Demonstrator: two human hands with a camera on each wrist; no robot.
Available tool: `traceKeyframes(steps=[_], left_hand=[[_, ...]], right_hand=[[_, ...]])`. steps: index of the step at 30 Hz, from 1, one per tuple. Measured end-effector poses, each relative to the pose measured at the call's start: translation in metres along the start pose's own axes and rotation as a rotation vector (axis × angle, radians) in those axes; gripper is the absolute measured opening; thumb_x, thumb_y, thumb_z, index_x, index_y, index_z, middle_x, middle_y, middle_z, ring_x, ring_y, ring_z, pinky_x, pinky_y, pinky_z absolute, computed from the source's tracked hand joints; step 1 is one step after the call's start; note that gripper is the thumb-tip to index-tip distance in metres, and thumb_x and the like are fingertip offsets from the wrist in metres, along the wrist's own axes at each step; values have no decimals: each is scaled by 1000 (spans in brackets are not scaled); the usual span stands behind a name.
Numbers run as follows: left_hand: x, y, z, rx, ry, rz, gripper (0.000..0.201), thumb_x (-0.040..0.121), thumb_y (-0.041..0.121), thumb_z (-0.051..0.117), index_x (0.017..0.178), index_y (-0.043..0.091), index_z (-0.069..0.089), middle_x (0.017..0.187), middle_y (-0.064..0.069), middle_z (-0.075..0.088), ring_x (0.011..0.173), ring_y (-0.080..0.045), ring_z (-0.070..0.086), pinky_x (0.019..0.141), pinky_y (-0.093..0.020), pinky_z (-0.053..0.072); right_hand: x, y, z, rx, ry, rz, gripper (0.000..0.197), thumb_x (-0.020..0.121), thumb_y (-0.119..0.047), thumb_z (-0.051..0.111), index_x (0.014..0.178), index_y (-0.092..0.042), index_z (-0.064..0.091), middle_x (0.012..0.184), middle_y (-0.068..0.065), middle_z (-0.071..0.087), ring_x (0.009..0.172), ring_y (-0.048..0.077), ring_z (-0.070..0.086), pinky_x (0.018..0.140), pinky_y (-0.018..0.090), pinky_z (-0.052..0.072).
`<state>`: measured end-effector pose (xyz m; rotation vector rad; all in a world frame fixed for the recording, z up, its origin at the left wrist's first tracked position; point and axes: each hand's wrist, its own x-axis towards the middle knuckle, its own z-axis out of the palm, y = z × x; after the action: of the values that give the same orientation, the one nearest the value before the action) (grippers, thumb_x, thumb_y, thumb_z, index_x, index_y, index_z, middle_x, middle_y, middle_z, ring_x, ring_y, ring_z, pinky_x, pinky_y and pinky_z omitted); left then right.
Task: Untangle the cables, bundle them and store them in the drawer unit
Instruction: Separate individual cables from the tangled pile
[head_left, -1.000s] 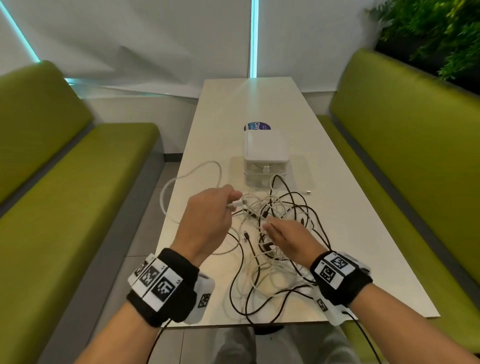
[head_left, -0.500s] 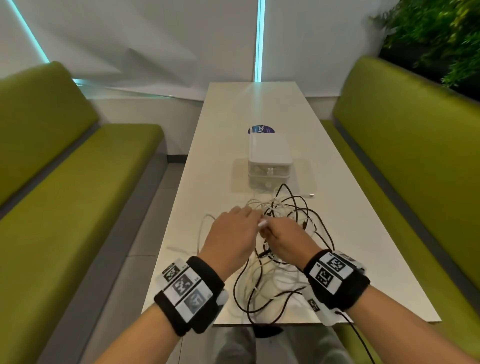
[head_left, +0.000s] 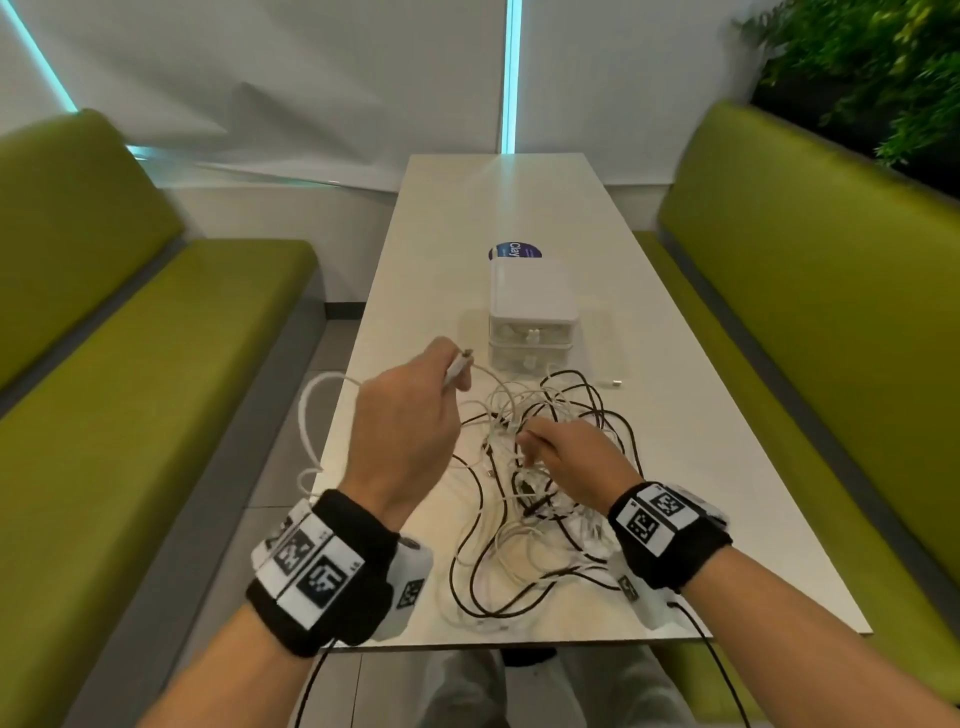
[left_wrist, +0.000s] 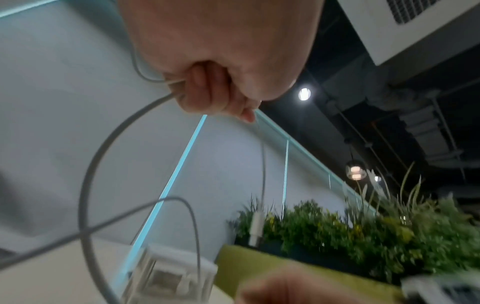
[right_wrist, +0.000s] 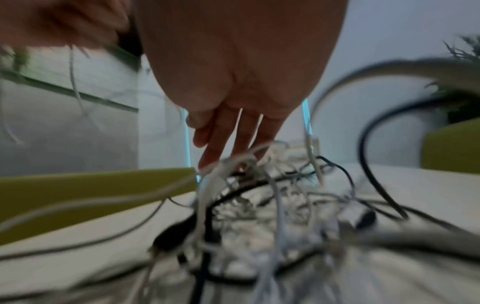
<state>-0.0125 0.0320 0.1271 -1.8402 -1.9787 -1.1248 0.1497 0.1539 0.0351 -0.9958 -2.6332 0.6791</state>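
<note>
A tangle of white and black cables (head_left: 540, 488) lies on the near half of the white table (head_left: 727, 467). My left hand (head_left: 415, 410) is raised over the table's left side, its fingers curled round a white cable (head_left: 311, 431) whose plug (head_left: 458, 368) sticks out past the thumb; the left wrist view shows the fist (left_wrist: 207, 92) closed on that cable (left_wrist: 103, 156). My right hand (head_left: 566, 457) rests on the pile with straight fingers (right_wrist: 228, 139) pressing into the cables (right_wrist: 259, 205). The small white drawer unit (head_left: 532, 317) stands just behind the pile.
Green benches (head_left: 130, 415) run along both sides of the table. A round blue sticker (head_left: 514, 252) lies behind the drawer unit, and a loose white plug (head_left: 615, 384) sits to its right. Plants (head_left: 857, 67) fill the far right corner.
My left hand has pulled up and to the left away from the right hand, drawing the white cable's plug end out of the pile. The right hand stays on the tangle.
</note>
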Motion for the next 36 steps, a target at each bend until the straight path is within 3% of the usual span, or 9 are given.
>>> traceKeyframes(steps=[4, 9, 12, 15, 20, 25, 28, 32, 36], left_hand=[[12, -2, -8, 128, -210, 15, 19, 99, 21, 39, 85, 26, 51, 81, 4, 70, 68, -21, 63, 61, -37, 48], [-7, -16, -5, 256, -493, 17, 17, 100, 22, 40, 92, 33, 51, 98, 9, 68, 84, -19, 61, 67, -31, 41], [-15, -22, -15, 284, -581, -9, 21, 101, 21, 38, 104, 31, 56, 101, 9, 66, 91, -19, 60, 69, -29, 38], [-26, -31, -29, 152, -662, -118, 23, 103, 24, 38, 106, 26, 61, 85, 9, 58, 90, -20, 59, 71, -28, 37], [-49, -51, -58, -78, -558, -287, 28, 103, 27, 37, 98, 29, 64, 81, 10, 65, 73, -7, 59, 67, -24, 43], [-68, -80, -97, -106, -379, -434, 32, 103, 33, 38, 89, 29, 66, 75, 6, 69, 69, -11, 63, 73, -33, 51], [-78, -91, -118, 2, -406, -470, 37, 103, 40, 33, 83, 34, 64, 68, 4, 68, 75, -12, 65, 79, -34, 52], [-83, -94, -128, 75, -477, -465, 40, 104, 35, 30, 86, 24, 64, 67, 0, 66, 68, -19, 63, 76, -39, 52], [-81, -92, -113, -6, -486, -488, 46, 102, 47, 28, 78, 32, 64, 65, 1, 64, 66, -15, 61, 68, -37, 48]], right_hand=[[-4, 3, 6, 82, 28, 26, 24, 101, -35, 40, 90, -22, 57, 83, -9, 67, 77, 12, 61, 71, 32, 47], [-8, -24, -6, 226, 124, -27, 22, 100, -36, 45, 99, -23, 62, 81, -11, 68, 76, 4, 63, 72, 30, 51], [-22, -56, -12, 420, -20, -90, 24, 97, -37, 51, 99, -21, 68, 83, -8, 71, 76, 6, 66, 72, 26, 53], [-30, -86, -2, 396, -153, -160, 10, 92, -33, 62, 95, -24, 67, 82, -6, 73, 73, 8, 67, 72, 27, 55], [-30, -119, 23, 440, -334, -151, 11, 91, -17, 62, 80, -18, 65, 71, -1, 72, 62, 14, 67, 67, 26, 54], [-37, -141, 60, 88, -757, -313, 20, 87, -39, 62, 99, -27, 72, 93, -7, 73, 82, 9, 66, 81, 29, 53], [-32, -146, 70, -97, -724, -280, 28, 90, -43, 57, 108, -28, 71, 105, -5, 72, 92, 12, 62, 83, 29, 49], [-20, -146, 64, -129, -615, -229, 27, 94, -41, 53, 110, -25, 68, 107, -5, 69, 84, 8, 54, 76, 24, 40], [-12, -133, 60, -139, -471, -141, 25, 94, -37, 52, 106, -23, 69, 104, -4, 70, 91, 14, 61, 79, 28, 46]])
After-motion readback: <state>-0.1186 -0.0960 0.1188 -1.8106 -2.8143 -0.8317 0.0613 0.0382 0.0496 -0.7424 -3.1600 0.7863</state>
